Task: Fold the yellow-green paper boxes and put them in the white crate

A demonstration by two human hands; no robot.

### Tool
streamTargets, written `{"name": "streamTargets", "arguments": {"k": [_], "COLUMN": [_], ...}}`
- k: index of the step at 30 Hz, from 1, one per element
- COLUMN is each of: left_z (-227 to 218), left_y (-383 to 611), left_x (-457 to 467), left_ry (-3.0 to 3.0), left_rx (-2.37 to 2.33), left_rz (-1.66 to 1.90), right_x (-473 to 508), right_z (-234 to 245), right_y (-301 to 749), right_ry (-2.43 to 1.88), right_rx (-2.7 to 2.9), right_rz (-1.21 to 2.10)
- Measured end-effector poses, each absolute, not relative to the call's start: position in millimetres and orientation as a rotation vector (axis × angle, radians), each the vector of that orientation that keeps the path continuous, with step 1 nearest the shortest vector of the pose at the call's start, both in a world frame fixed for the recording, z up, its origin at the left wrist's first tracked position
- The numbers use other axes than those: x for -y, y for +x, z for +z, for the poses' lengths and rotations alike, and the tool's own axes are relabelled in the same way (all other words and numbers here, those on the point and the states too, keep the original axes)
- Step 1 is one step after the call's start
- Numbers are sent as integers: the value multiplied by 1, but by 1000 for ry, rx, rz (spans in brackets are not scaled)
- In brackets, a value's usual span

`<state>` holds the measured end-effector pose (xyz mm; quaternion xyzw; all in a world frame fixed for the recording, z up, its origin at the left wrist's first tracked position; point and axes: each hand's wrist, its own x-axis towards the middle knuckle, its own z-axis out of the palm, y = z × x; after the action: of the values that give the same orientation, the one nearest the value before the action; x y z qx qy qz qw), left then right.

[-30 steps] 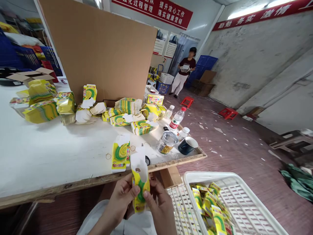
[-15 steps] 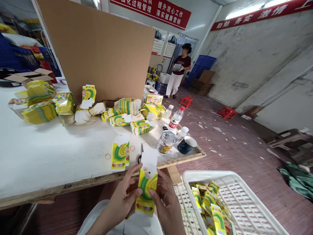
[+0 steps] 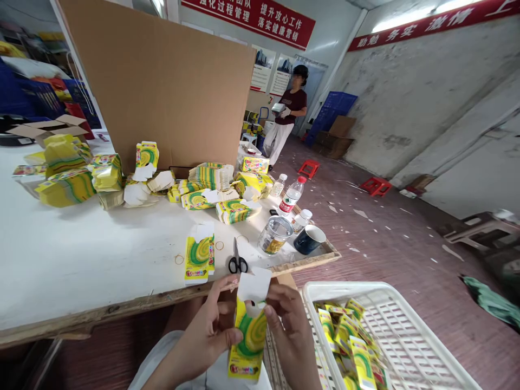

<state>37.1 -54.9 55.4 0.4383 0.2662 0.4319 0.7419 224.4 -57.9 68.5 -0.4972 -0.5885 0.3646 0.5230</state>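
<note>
Between my two hands, over my lap, is a yellow and green carton (image 3: 249, 338) with its white top flap standing up. My left hand (image 3: 207, 327) grips its left edge, thumb pressed on the printed front. On the other side my right hand (image 3: 288, 319) holds the carton near its upper right edge, with the thumb close to the opening. A flat carton (image 3: 197, 254) of the same print lies on the table in front of me. Black-handled scissors (image 3: 238, 262) lie just beyond the raised flap.
Bundled cartons (image 3: 211, 176) line the back of the white table (image 3: 101, 249) before a cardboard sheet (image 3: 162, 86). A jar (image 3: 275, 235), a dark mug (image 3: 309, 239) and a bottle (image 3: 291, 196) stand at its right corner. A white basket (image 3: 406, 336) holds cartons. A person (image 3: 288, 108) walks behind.
The carton has moved slightly right and down, and my right hand has shifted up toward its opening. The scissors show more fully. The person in the background has moved left.
</note>
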Motion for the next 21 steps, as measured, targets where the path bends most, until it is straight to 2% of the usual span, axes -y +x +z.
{"name": "streamTargets", "arguments": {"k": [5,11,15,21], "left_z": [52,45,43,42], "left_y": [37,39,39,39], "left_x": [52,51,51,52], "left_ry": [1100,1209,1292,1358], "left_rx": [-700,-812,-870,-901], "left_rz": [960,973,969,928], "right_x": [58,60,60,56], "right_z": [71,60,58,55], "right_y": [233,232,230,232], "right_ry": [-1130,-1386,-1342,-1449], "right_rx": [1532,1514,1503,1515], "right_rz": [712,925,1017,934]}}
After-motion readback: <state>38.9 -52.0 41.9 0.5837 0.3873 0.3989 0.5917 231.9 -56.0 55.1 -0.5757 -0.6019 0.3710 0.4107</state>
